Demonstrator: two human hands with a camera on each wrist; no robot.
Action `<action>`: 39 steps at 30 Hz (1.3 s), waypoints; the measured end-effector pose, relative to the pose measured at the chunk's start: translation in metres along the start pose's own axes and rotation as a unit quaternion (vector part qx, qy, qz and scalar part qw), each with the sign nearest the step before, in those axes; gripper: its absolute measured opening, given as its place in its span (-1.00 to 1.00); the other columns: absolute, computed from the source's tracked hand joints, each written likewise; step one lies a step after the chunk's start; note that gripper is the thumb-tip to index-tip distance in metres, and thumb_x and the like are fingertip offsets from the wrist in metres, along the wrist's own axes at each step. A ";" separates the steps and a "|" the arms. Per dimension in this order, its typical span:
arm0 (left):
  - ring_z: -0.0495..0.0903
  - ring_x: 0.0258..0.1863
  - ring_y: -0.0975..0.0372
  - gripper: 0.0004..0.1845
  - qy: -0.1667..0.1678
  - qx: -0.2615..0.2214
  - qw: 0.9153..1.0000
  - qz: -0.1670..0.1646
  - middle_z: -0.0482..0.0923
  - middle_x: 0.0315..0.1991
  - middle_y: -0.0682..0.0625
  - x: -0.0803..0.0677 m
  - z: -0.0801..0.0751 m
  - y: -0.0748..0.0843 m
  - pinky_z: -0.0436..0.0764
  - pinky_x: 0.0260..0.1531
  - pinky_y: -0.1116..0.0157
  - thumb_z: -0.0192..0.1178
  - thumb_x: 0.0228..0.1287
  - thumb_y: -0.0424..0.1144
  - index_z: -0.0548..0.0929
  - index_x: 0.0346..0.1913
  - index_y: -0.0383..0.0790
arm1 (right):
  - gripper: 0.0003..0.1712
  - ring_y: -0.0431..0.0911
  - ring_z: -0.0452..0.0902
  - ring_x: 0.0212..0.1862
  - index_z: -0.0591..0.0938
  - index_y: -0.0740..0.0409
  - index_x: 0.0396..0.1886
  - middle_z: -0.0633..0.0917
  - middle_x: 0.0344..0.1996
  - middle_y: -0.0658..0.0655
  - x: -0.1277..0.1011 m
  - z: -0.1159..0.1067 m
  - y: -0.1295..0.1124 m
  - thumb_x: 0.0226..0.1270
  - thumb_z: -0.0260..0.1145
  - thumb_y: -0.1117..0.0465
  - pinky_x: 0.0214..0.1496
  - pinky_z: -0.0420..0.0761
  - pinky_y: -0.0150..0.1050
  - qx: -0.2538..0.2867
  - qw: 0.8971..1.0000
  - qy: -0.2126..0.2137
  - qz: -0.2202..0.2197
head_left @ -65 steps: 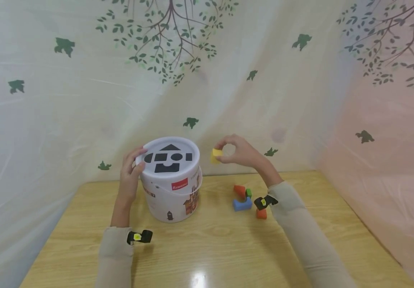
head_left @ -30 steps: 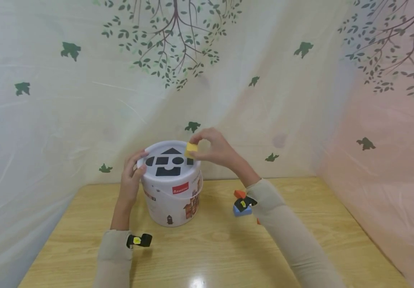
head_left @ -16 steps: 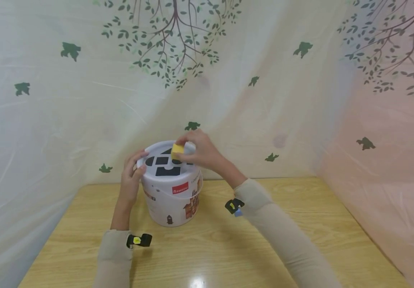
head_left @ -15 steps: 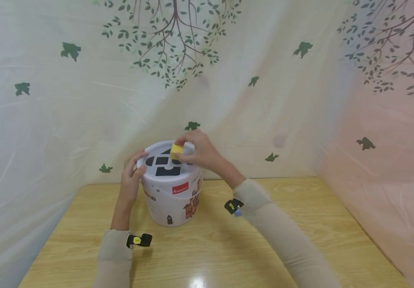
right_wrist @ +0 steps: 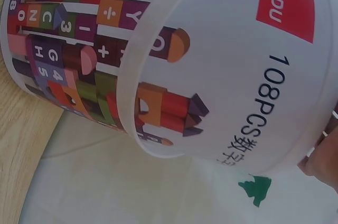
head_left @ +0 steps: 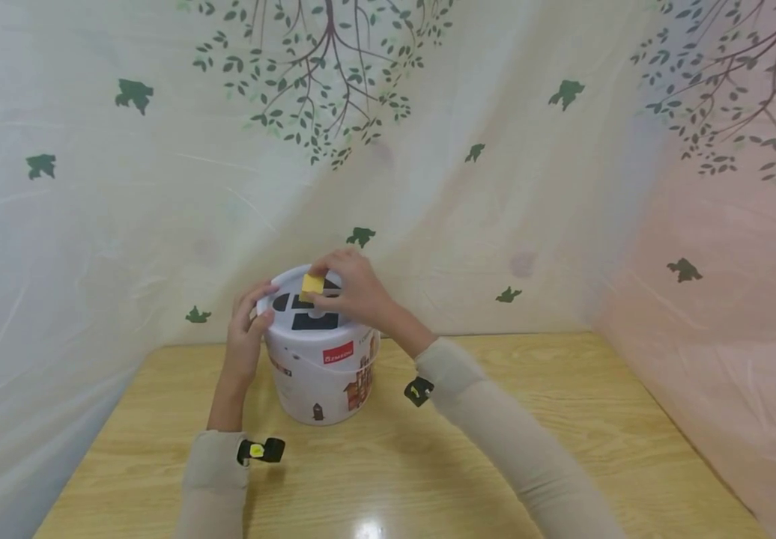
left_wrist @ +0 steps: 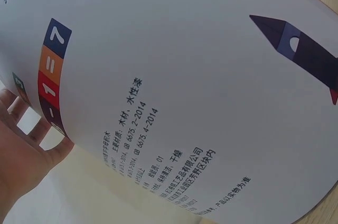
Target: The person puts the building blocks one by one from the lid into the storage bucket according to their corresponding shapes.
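We judge yellow block [head_left: 311,284] light, rigid; right hand [head_left: 350,293] pinches its sides over lid. Left hand [head_left: 248,329] grips bucket [head_left: 323,367] rim on table [head_left: 428,464].

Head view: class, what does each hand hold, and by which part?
The right hand pinches the yellow block by its sides over the lid. The left hand grips the white bucket at its upper rim.
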State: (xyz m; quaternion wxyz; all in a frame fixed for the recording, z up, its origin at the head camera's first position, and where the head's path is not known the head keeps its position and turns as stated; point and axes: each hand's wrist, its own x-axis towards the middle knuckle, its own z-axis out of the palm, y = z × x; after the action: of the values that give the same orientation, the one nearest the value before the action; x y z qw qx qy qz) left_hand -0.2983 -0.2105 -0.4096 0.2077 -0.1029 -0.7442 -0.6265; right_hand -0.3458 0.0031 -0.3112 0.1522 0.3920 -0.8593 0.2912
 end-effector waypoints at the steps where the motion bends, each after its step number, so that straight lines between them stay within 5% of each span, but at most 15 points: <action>1: 0.07 0.54 0.02 -0.50 -0.001 0.001 1.000 0.001 0.10 0.55 -0.04 0.000 0.000 0.000 0.09 0.51 -0.29 -0.05 0.53 -0.12 0.41 0.44 -0.16 | -0.56 -0.06 0.44 0.15 0.67 0.13 0.08 0.70 -0.02 0.07 0.001 0.002 0.000 0.26 0.49 0.07 0.33 0.46 -0.04 -0.006 1.000 -0.001 -0.001; 21: 0.08 0.53 0.05 -0.50 -0.002 -0.002 1.000 0.002 0.12 0.54 -0.01 0.002 -0.003 -0.001 0.15 0.49 -0.27 -0.04 0.52 -0.13 0.43 0.43 -0.13 | -0.52 -0.07 0.44 0.15 0.64 0.10 0.15 0.69 0.05 0.06 0.002 0.014 0.000 0.30 0.45 0.02 0.31 0.42 -0.08 -0.042 0.998 -0.028 -0.021; 39: 0.09 0.53 0.05 -0.51 0.000 0.000 1.000 0.020 0.13 0.55 0.00 0.011 0.001 -0.010 0.18 0.48 -0.26 -0.04 0.51 -0.15 0.43 0.43 -0.16 | -0.54 -0.03 0.31 0.18 0.67 0.01 0.10 0.61 0.03 0.06 0.006 0.018 0.011 0.28 0.45 -0.06 0.41 0.25 0.05 -0.092 0.995 0.000 -0.042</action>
State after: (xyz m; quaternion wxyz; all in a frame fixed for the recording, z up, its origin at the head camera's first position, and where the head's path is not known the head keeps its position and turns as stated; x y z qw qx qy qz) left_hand -0.3119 -0.2125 -0.4135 0.2200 -0.1174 -0.7419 -0.6225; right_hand -0.3588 -0.0058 -0.3266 0.1997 0.4123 -0.8652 0.2039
